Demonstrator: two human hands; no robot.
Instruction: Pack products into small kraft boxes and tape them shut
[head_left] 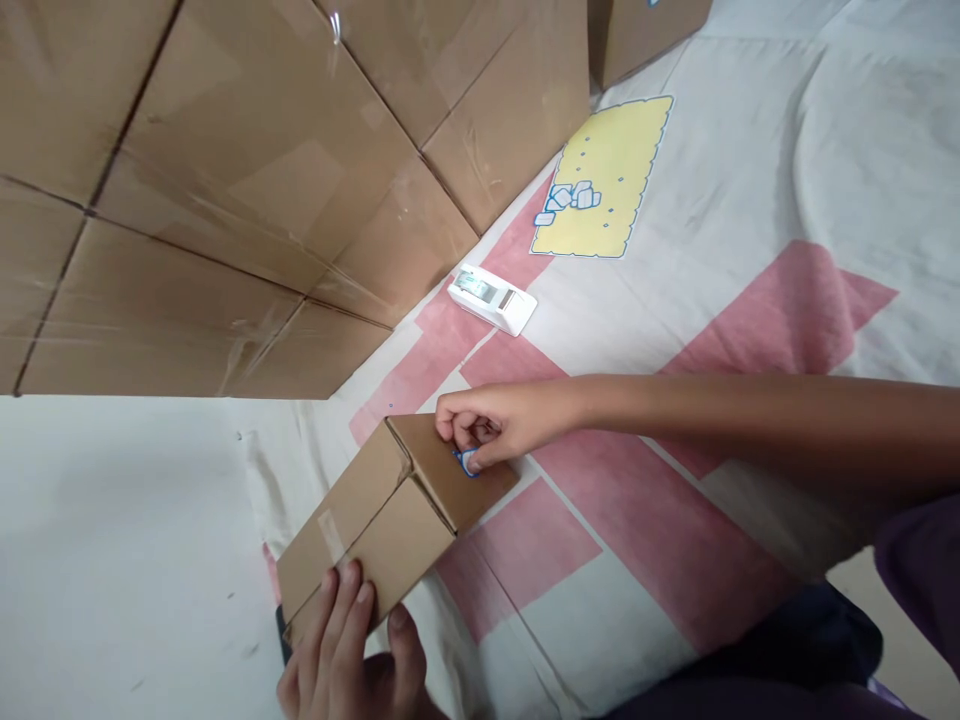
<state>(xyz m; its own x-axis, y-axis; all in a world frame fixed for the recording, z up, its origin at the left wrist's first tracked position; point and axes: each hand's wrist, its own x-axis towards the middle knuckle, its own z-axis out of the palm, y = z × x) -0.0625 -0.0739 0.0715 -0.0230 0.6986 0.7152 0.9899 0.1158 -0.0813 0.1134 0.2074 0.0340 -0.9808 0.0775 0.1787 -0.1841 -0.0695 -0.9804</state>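
A small brown cardboard box (375, 520) lies on the sheet with its top flaps closed. My left hand (349, 650) grips its near end, fingers over the top and thumb on the side. My right hand (495, 425) reaches in from the right and rests on the box's far flap. Its fingers are curled and pinch a small blue-edged white sticker (466, 461) against the cardboard.
A white tape dispenser (491, 297) lies beyond the box. A yellow sticker sheet (607, 180) with several white labels lies farther back. Large taped cardboard boxes (247, 190) fill the upper left. A white and pink sheet (750, 330) covers the surface.
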